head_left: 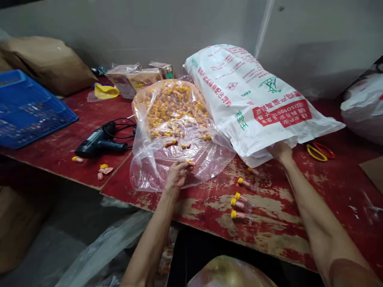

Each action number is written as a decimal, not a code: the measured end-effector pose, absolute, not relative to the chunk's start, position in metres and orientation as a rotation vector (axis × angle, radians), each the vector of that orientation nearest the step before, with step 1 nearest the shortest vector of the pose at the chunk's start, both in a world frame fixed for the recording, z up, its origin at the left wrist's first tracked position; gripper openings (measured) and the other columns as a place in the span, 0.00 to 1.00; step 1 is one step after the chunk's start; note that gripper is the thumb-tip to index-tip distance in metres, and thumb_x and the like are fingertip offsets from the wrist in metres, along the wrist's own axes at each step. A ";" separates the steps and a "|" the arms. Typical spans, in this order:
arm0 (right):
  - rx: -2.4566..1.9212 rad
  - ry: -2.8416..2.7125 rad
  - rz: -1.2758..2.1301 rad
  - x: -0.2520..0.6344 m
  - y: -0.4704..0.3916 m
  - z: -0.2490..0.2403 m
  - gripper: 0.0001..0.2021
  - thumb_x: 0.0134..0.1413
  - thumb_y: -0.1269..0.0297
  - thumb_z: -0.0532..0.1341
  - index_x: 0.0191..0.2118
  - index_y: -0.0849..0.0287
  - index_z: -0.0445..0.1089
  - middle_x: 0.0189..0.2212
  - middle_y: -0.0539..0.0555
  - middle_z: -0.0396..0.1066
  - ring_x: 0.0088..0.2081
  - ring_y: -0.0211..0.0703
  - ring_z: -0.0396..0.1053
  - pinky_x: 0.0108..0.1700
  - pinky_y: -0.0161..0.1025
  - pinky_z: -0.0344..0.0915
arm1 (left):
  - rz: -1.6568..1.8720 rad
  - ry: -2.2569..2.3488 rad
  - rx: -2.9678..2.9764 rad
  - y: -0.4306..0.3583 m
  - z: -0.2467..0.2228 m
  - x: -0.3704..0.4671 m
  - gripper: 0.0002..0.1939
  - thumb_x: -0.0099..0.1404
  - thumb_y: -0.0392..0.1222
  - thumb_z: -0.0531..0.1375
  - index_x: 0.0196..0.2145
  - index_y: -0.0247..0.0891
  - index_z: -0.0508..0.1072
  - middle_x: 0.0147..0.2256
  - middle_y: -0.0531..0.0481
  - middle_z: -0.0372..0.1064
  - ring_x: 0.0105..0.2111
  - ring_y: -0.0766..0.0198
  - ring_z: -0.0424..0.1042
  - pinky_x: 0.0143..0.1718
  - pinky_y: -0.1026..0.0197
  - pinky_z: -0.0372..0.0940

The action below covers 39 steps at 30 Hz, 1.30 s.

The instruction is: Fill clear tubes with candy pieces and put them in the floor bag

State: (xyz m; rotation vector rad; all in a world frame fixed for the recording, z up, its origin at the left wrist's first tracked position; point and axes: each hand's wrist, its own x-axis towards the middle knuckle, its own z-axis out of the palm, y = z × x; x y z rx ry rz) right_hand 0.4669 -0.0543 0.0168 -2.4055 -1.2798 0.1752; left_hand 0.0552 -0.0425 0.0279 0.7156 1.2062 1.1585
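Observation:
My left hand (178, 174) is closed, its fingertips pinching a small yellow-capped tube (190, 162) above the front of a clear plastic bag (146, 171). Many small yellow-capped tubes (176, 107) fill the back of that bag, and a couple lie loose near its mouth. To the right, my right hand (281, 152) reaches into the mouth of a large white printed sack (239, 95); the sack's edge hides its fingers. Between my arms, several clear tubes with yellow caps (241, 215) lie in a loose row on the worn red table (209, 207).
A dark heat gun (98, 139) with its cord lies left of the clear bag. Further left sits a blue crate (32, 107), with a brown paper bag (50, 59) behind it. Scissors (320, 151) lie right of the sack. Wrapped boxes (140, 77) stand at the back.

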 end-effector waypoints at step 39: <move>-1.612 -1.230 0.809 0.315 -0.214 0.015 0.15 0.51 0.49 0.60 0.37 0.55 0.68 0.34 0.55 0.73 0.32 0.45 0.71 0.33 0.40 0.68 | 0.874 0.859 1.188 -0.166 0.025 0.165 0.08 0.59 0.43 0.61 0.31 0.39 0.80 0.31 0.47 0.73 0.33 0.60 0.72 0.35 0.61 0.67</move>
